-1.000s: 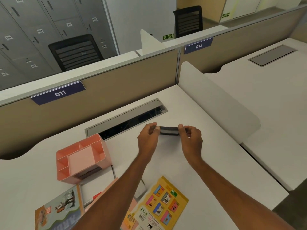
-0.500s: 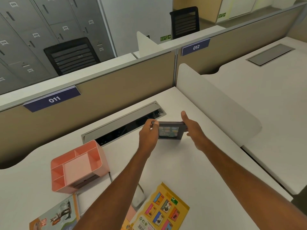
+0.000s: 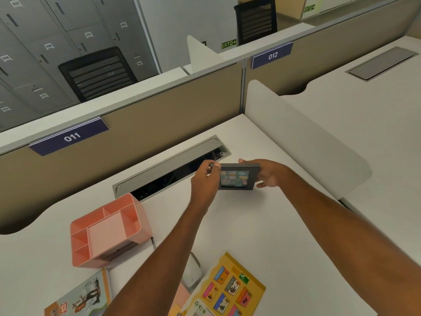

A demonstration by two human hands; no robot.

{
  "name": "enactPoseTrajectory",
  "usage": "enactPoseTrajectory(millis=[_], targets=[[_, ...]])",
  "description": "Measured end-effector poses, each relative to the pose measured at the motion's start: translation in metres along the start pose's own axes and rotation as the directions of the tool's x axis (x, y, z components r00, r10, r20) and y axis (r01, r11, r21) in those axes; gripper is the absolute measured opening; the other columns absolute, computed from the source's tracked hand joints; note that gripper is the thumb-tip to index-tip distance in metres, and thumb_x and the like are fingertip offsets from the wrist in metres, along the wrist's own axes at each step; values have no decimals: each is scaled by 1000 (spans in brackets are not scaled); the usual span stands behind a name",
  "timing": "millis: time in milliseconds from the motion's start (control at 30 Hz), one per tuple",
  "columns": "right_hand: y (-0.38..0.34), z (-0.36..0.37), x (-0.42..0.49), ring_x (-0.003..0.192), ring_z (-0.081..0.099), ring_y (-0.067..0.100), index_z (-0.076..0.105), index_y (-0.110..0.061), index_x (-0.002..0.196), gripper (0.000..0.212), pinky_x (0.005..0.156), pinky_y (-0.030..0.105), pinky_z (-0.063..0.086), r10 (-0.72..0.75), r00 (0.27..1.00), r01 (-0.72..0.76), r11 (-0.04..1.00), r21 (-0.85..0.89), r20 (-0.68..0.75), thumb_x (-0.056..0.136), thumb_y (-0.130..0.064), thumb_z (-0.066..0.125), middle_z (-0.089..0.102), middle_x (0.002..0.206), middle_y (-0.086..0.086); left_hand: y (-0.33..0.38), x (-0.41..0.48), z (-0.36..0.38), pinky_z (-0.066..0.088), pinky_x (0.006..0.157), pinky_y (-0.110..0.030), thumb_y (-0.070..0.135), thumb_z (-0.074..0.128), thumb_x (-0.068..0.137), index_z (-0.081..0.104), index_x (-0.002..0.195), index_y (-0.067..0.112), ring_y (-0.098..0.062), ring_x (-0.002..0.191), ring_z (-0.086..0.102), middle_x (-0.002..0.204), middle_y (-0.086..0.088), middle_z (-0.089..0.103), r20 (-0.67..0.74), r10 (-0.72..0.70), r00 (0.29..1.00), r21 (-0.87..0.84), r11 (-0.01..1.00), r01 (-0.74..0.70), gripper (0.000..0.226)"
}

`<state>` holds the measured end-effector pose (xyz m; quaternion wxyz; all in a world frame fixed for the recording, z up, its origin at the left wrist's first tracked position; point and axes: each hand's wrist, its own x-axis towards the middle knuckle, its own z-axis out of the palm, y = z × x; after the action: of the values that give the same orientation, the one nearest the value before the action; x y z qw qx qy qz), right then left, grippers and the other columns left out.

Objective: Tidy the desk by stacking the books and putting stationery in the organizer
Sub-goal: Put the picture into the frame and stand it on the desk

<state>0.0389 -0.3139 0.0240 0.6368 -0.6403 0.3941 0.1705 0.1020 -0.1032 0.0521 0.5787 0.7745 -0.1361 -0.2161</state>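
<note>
Black chair [image 3: 98,73], grey lockers [image 3: 75,12] behind partition [image 3: 159,124]

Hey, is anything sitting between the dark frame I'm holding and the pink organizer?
Nothing visible does. Your left hand and right hand grip the dark frame; the desk between it and the pink organizer shows no object. Only your own left forearm runs along that side.

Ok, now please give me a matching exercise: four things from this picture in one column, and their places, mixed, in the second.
1 frame
2 organizer
3 yellow book
4 sign 011

a on the partition
b between left hand and right hand
c lying flat, nearest the camera
d standing on the desk, left side

Pairs: 1-b, 2-d, 3-c, 4-a
</note>
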Motion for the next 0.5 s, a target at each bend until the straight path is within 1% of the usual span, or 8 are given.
enactPoseTrajectory(millis=[67, 133, 233, 300, 400, 500], targets=[[-1, 0, 2, 112, 64, 27, 73, -18, 114, 54, 105, 50, 41, 11, 1000, -10, 999, 31, -4, 89, -66, 68, 76, 114, 7, 0, -1, 0, 54, 60, -12, 43, 50, 107, 61, 111, 27, -14, 100, 69, 108, 0, 71, -2, -4, 1000, 2, 1000, 4, 20], [1, 0, 5, 110, 67, 28, 73, -14, 112, 48, 108, 51, 44, 29, 999, -27, 997, 68, -26, 89, -57, 74, 78, 109, 9, 0, -1, -1, 52, 57, -9, 42, 49, 108, 61, 113, 26, -14, 100, 68, 109, 0, 70, 0, -3, 1000, 14, 1000, 3, 21], [2, 2, 9, 104, 70, 32, 73, -6, 103, 27, 110, 49, 48, 70, 996, -59, 984, 169, -56, 91, -29, 75, 79, 100, 14, 0, -1, -1, 50, 55, -8, 43, 47, 108, 61, 112, 27, -13, 99, 67, 109, 0, 70, 5, 4, 1000, 25, 1000, -4, 21], [2, 4, 15, 100, 71, 34, 72, -4, 105, 22, 107, 47, 52, 93, 991, -67, 964, 256, -92, 90, -19, 72, 78, 103, 17, 2, 0, 0, 49, 54, -8, 43, 47, 108, 61, 111, 28, -11, 97, 67, 109, 1, 71, 3, -2, 1000, 28, 1000, 2, 20], [7, 7, 27, 97, 72, 36, 72, -4, 108, 21, 101, 45, 56, 115, 987, -65, 928, 367, -116, 90, -16, 68, 76, 112, 21, 4, 2, 1, 48, 55, -8, 44, 48, 108, 61, 112, 29, -10, 97, 67, 110, 2, 70, 0, -9, 1000, 31, 999, 9, 21], [11, 8, 32, 89, 72, 35, 71, -5, 101, 16, 84, 39, 60, 129, 982, -56, 898, 435, -139, 90, -14, 63, 76, 101, 18, 4, 6, 0, 49, 56, -8, 45, 49, 107, 62, 114, 29, -10, 98, 68, 110, 3, 71, 12, -16, 1000, 23, 1000, 16, 21]])
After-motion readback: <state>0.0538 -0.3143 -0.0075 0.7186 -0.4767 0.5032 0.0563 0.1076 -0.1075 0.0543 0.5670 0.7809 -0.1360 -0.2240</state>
